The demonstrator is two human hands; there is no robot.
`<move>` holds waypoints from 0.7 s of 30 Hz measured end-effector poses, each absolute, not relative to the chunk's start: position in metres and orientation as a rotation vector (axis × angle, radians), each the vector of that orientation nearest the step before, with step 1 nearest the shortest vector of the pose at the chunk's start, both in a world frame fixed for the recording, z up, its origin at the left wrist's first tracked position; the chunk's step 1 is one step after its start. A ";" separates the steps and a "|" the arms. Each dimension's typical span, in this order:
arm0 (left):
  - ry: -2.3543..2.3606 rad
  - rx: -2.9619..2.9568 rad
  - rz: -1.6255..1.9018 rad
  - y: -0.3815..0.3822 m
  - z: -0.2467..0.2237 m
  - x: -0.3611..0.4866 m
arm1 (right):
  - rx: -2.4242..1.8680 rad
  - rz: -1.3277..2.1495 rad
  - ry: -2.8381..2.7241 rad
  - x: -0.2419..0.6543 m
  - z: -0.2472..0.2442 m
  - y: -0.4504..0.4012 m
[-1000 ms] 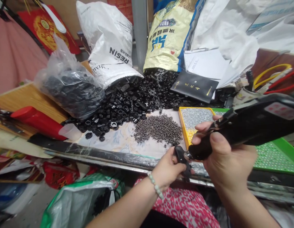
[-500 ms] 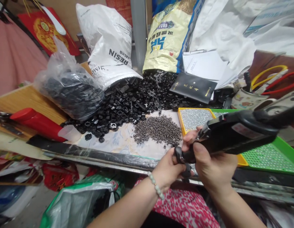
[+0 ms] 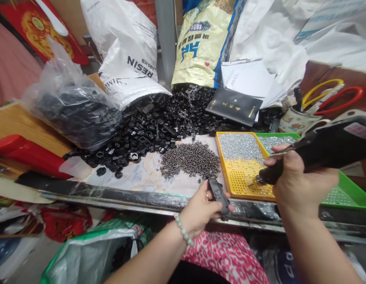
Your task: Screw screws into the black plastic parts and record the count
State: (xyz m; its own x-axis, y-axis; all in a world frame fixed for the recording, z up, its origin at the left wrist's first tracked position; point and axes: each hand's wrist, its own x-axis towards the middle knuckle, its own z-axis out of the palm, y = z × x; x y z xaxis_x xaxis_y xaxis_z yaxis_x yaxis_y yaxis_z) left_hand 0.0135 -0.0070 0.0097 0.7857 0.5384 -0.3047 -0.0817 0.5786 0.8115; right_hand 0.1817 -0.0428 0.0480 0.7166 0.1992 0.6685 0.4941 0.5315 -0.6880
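My left hand (image 3: pixel 205 207) is closed on a small oblong black plastic part (image 3: pixel 217 195) with round features on its face, held at the table's front edge. My right hand (image 3: pixel 301 177) grips a black electric screwdriver (image 3: pixel 322 148), its metal tip pointing down and left over the yellow perforated tray (image 3: pixel 236 189). Silvery small screws (image 3: pixel 240 146) fill the far half of that tray. To its left lies a heap of small dark metal pieces (image 3: pixel 189 159). A green perforated tray (image 3: pixel 342 195), partly hidden by my right hand and the screwdriver, holds more silvery pieces.
Black plastic parts (image 3: pixel 141 136) spill from a white resin sack (image 3: pixel 124 51). Nearby are a filled clear bag (image 3: pixel 79 110), a red bottle (image 3: pixel 32 156), a small translucent cup (image 3: pixel 75 167), a black notebook (image 3: pixel 234 106), and a mug (image 3: pixel 298 120) with scissors. The table's front edge (image 3: pixel 118 203) is dark.
The screwdriver has moved away from the black part, to the right over the yellow tray. My left hand keeps the part, whose face now shows. The camera view has shifted slightly.
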 end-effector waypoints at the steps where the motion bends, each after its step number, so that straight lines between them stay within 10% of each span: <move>1: 0.573 0.883 0.385 -0.007 0.009 0.013 | -1.037 -0.192 -0.779 0.184 0.044 -0.043; 21: 0.563 0.881 0.397 -0.006 0.006 0.014 | -0.979 -0.252 -0.739 0.173 0.063 -0.046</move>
